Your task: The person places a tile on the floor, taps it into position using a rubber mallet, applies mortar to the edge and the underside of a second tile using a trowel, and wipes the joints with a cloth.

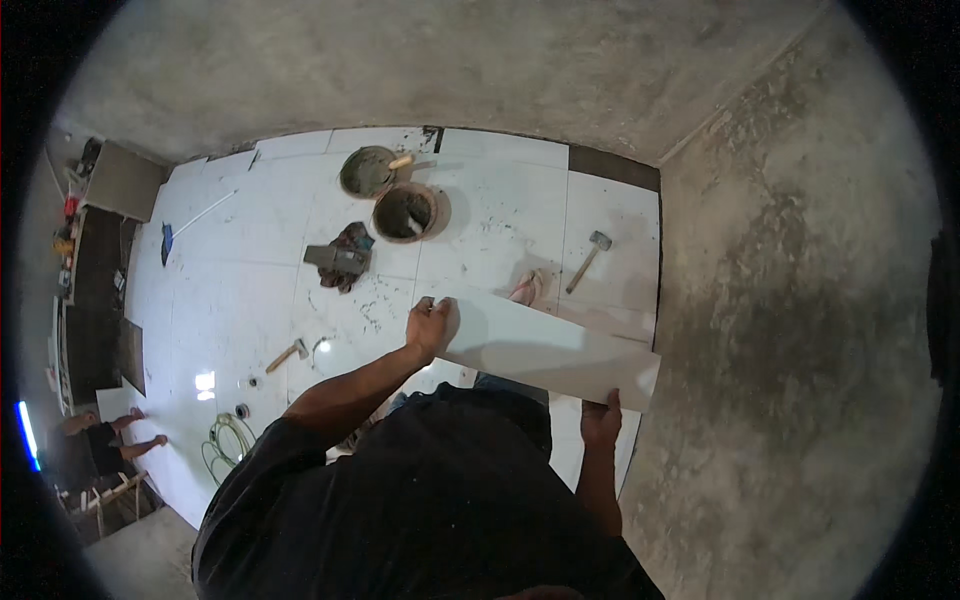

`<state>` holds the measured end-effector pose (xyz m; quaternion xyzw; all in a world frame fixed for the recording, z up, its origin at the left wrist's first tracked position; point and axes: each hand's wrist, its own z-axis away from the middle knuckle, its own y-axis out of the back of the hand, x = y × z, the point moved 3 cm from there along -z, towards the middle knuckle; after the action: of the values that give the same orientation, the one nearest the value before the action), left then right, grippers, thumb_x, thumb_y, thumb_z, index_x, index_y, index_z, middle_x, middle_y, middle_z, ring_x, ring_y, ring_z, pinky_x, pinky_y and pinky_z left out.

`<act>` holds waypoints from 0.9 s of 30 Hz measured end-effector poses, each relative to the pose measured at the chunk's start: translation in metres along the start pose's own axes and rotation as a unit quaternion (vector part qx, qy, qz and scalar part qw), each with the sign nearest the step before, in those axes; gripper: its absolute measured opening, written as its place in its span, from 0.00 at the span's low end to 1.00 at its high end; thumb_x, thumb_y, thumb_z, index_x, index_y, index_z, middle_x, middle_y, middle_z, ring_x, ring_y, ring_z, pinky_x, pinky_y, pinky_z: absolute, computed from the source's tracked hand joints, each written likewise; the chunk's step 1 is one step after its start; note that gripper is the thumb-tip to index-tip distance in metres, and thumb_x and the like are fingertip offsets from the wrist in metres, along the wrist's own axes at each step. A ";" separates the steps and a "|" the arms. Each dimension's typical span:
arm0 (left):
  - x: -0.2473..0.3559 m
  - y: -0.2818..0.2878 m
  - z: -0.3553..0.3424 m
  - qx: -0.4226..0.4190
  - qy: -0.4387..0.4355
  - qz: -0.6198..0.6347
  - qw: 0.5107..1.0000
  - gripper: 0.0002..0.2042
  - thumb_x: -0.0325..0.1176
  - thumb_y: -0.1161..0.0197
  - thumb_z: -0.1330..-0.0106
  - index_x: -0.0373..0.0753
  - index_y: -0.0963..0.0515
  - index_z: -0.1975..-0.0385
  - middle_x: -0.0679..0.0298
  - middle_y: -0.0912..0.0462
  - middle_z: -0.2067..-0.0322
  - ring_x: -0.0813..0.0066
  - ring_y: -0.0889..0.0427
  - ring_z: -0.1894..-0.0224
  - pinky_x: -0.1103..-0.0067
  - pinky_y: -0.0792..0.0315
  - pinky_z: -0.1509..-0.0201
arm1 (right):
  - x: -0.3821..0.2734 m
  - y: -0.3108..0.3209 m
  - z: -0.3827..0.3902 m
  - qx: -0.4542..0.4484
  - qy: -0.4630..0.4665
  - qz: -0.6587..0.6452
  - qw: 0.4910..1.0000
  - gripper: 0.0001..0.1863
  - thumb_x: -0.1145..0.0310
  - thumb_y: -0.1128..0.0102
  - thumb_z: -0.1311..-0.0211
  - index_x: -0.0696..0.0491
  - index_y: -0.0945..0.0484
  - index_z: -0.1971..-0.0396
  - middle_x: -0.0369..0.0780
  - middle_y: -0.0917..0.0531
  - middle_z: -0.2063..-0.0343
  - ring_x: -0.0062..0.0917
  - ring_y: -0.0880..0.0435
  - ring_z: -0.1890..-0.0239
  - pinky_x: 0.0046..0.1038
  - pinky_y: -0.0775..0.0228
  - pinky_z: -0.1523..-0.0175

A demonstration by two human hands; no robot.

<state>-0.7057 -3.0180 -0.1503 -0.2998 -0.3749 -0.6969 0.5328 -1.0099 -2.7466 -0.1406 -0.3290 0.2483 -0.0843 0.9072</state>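
A long white tile strip (pixel 540 345) is held level in front of my body, above the tiled floor. My left hand (pixel 430 328) grips its left end, fingers over the edge. At the strip's near edge, toward the right end, my right hand (pixel 601 418) is closed on it with the thumb on top. My sandalled foot (pixel 527 287) shows just beyond the strip. A mallet (pixel 590 262) lies on the floor beyond the strip's right part.
Two mortar buckets (pixel 368 172) (pixel 405 212) stand ahead. Left of them lie a trowel (pixel 337 260) on a dark cloth, a hammer (pixel 288 355), a green hose (pixel 228 440) and a broom (pixel 168 243). Another person (pixel 105 440) handles a tile at far left. A concrete wall (pixel 780 330) rises right.
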 end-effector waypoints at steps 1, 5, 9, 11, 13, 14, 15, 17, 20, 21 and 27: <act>0.028 -0.022 -0.019 0.004 -0.017 -0.048 0.999 0.20 0.44 0.45 0.39 0.29 0.26 0.61 0.44 0.20 0.67 0.54 0.21 0.66 0.68 0.29 0.60 | -0.002 -0.010 -0.028 0.026 -0.002 0.002 1.000 0.21 0.62 0.49 0.35 0.52 0.36 0.45 0.42 0.29 0.48 0.35 0.32 0.44 0.41 0.40 0.39; 0.074 -0.067 -0.121 0.047 0.012 -0.202 0.978 0.23 0.47 0.45 0.40 0.29 0.26 0.57 0.39 0.23 0.61 0.47 0.23 0.55 0.65 0.30 0.53 | -0.001 -0.094 -0.145 0.056 -0.032 -0.023 0.998 0.20 0.64 0.50 0.35 0.55 0.35 0.46 0.43 0.27 0.50 0.35 0.29 0.47 0.39 0.36 0.43; 0.160 -0.119 -0.200 0.045 0.082 -0.221 0.971 0.23 0.48 0.44 0.40 0.30 0.25 0.59 0.45 0.21 0.64 0.51 0.22 0.61 0.66 0.30 0.56 | -0.012 -0.152 -0.258 0.139 -0.053 0.050 0.988 0.17 0.63 0.50 0.35 0.53 0.33 0.49 0.40 0.26 0.51 0.33 0.29 0.48 0.40 0.37 0.42; 0.177 -0.135 -0.245 0.085 0.065 -0.113 0.988 0.23 0.47 0.43 0.40 0.29 0.25 0.60 0.48 0.21 0.67 0.56 0.23 0.64 0.68 0.30 0.57 | -0.013 -0.184 -0.311 0.145 -0.056 0.046 0.987 0.16 0.63 0.50 0.35 0.53 0.32 0.50 0.40 0.25 0.52 0.33 0.28 0.49 0.39 0.36 0.43; 0.196 -0.159 -0.293 0.109 0.074 -0.129 0.983 0.22 0.47 0.43 0.39 0.29 0.25 0.60 0.50 0.21 0.66 0.58 0.23 0.63 0.68 0.30 0.57 | -0.013 -0.212 -0.365 0.151 -0.054 0.037 0.986 0.16 0.63 0.50 0.35 0.53 0.31 0.51 0.40 0.25 0.53 0.32 0.27 0.50 0.38 0.34 0.45; 0.210 -0.172 -0.314 0.136 0.074 -0.142 0.978 0.22 0.46 0.43 0.39 0.29 0.25 0.60 0.51 0.21 0.66 0.60 0.23 0.63 0.69 0.30 0.58 | -0.016 -0.228 -0.387 0.140 -0.033 0.028 0.989 0.15 0.63 0.50 0.35 0.53 0.31 0.51 0.40 0.24 0.54 0.31 0.26 0.51 0.38 0.33 0.46; 0.217 -0.184 -0.336 0.160 0.074 -0.153 0.972 0.21 0.46 0.43 0.39 0.29 0.24 0.61 0.52 0.21 0.65 0.62 0.23 0.63 0.70 0.30 0.58 | -0.019 -0.235 -0.411 0.130 -0.009 0.022 0.991 0.15 0.63 0.50 0.35 0.53 0.31 0.52 0.40 0.24 0.56 0.31 0.25 0.53 0.38 0.32 0.47; 0.195 -0.202 -0.394 0.099 0.044 -0.134 0.985 0.21 0.46 0.43 0.38 0.29 0.24 0.61 0.52 0.20 0.66 0.62 0.23 0.63 0.69 0.30 0.57 | -0.013 -0.207 -0.467 0.149 0.015 0.028 0.988 0.14 0.64 0.52 0.34 0.55 0.31 0.52 0.41 0.23 0.58 0.32 0.25 0.53 0.38 0.31 0.46; 0.204 -0.245 -0.489 0.025 -0.019 -0.194 0.981 0.20 0.45 0.43 0.38 0.29 0.24 0.61 0.52 0.20 0.67 0.63 0.22 0.64 0.69 0.31 0.57 | -0.007 -0.231 -0.532 0.147 0.069 0.085 0.983 0.17 0.62 0.47 0.37 0.55 0.32 0.53 0.42 0.25 0.58 0.33 0.26 0.54 0.40 0.30 0.53; 0.189 -0.260 -0.521 0.016 -0.061 -0.199 0.978 0.19 0.44 0.43 0.38 0.29 0.24 0.61 0.53 0.20 0.68 0.65 0.23 0.65 0.70 0.31 0.58 | -0.005 -0.251 -0.552 0.160 0.077 0.080 0.981 0.17 0.62 0.47 0.37 0.55 0.32 0.53 0.42 0.25 0.58 0.33 0.26 0.54 0.40 0.30 0.53; 0.121 -0.396 -0.695 -0.026 -0.001 -0.058 0.998 0.11 0.36 0.45 0.35 0.32 0.24 0.69 0.65 0.24 0.74 0.76 0.30 0.72 0.78 0.33 0.66 | 0.018 -0.174 -0.774 0.187 0.123 0.077 0.972 0.19 0.59 0.45 0.38 0.56 0.33 0.54 0.42 0.25 0.62 0.32 0.25 0.57 0.37 0.28 0.54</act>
<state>-1.1323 -3.6057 -0.5069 -0.2924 -0.3741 -0.7357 0.4830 -1.3842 -3.3156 -0.5479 -0.1208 0.3620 -0.0990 0.9190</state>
